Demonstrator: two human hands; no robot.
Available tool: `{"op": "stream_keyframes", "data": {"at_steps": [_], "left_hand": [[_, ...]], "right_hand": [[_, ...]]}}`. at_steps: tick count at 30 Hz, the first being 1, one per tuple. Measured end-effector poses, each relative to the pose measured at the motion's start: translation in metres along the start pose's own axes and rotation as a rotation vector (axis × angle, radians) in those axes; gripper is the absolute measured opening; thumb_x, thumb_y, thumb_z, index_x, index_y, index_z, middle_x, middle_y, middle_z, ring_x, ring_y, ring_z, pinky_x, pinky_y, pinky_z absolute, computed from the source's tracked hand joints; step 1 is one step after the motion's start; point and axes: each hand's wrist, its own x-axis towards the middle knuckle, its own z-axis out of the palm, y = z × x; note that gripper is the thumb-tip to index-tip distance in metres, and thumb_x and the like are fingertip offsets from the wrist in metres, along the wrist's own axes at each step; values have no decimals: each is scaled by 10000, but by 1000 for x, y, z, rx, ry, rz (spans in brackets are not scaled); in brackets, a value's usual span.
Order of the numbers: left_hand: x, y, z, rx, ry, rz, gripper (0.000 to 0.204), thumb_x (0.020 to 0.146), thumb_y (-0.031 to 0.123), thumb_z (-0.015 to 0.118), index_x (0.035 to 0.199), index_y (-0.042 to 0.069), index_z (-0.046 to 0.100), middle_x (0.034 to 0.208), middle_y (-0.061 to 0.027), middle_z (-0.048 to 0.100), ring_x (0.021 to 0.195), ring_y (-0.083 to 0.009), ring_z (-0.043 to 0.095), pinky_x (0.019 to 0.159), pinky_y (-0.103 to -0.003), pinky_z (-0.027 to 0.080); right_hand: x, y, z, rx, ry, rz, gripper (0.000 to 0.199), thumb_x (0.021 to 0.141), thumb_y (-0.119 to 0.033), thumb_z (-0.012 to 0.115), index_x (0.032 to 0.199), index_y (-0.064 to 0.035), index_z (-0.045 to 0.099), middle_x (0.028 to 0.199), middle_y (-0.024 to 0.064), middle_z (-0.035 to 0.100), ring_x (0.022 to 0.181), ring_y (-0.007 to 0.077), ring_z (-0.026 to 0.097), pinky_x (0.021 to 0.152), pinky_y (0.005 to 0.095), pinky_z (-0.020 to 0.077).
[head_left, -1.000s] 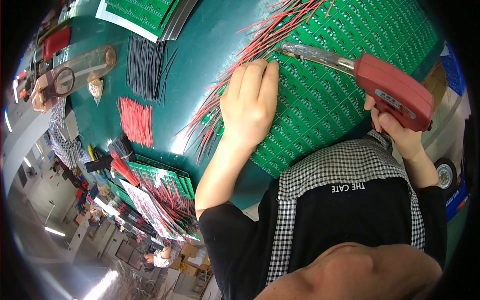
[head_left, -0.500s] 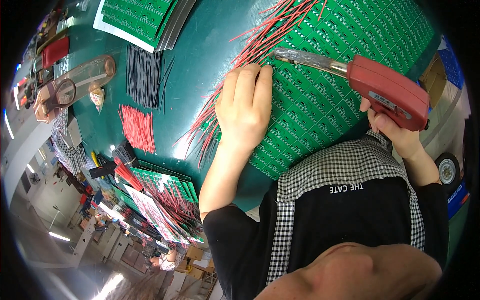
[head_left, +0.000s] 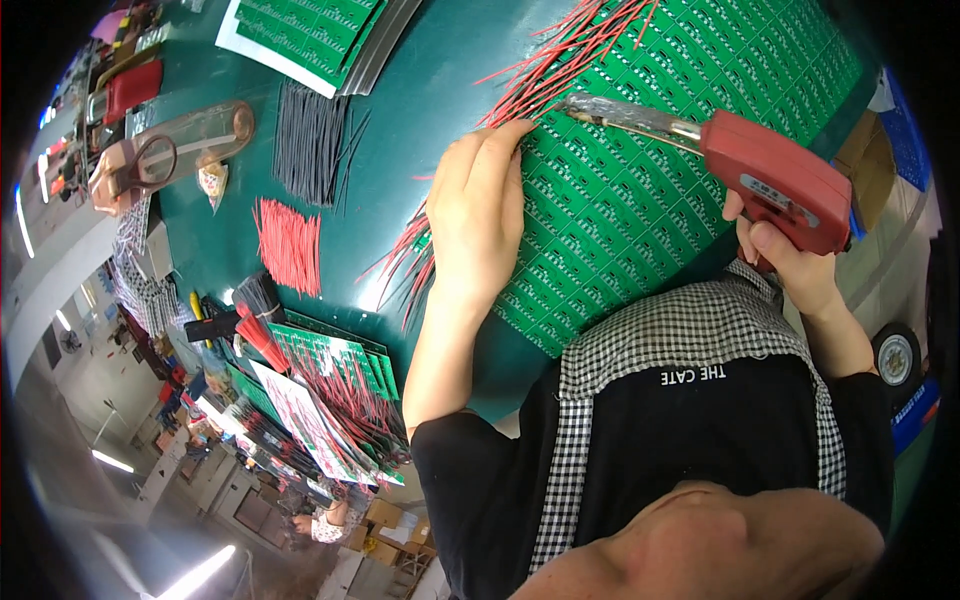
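Observation:
My right hand grips a red pistol-shaped soldering gun, its metal barrel pointing left. The gun's tip is at the left edge of a sheet of green circuit boards, just beyond my left fingertips. My left hand lies over that edge, fingers bent and closed at a wire end; the pinch itself is partly hidden. Red wires fan out from the boards' edge beyond my left hand. More red and black wires stick out on its near side.
Loose black wires and a red wire bundle lie on the green table. Stacked boards stand at the far left. Wired boards are piled at the near left. A clear brownish plastic holder lies at left.
My left hand has drawn back slightly, its index finger now stretched toward the gun's tip. The soldering gun has shifted slightly; my right hand still holds it.

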Motion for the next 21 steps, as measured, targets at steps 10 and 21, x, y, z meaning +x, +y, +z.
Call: {"op": "stream_keyframes", "data": {"at_steps": [10, 21], "left_hand": [[-7, -16, -39, -394, 399, -266, 355, 852, 44, 506, 1204, 51, 461, 742, -25, 502, 612, -59, 422, 516, -174, 344], [-1, -41, -52, -792, 811, -146, 554, 835, 30, 517, 1306, 92, 233, 674, -4, 462, 469, -43, 309, 383, -174, 235]], "right_hand": [[-9, 3, 5, 7, 10, -160, 354, 818, -103, 545, 1128, 39, 447, 887, 114, 544, 559, 73, 456, 487, 189, 376], [-11, 1, 5, -42, 7, -234, 372, 829, -129, 548, 1145, 29, 431, 900, 121, 537, 542, 79, 452, 478, 193, 372]]}}
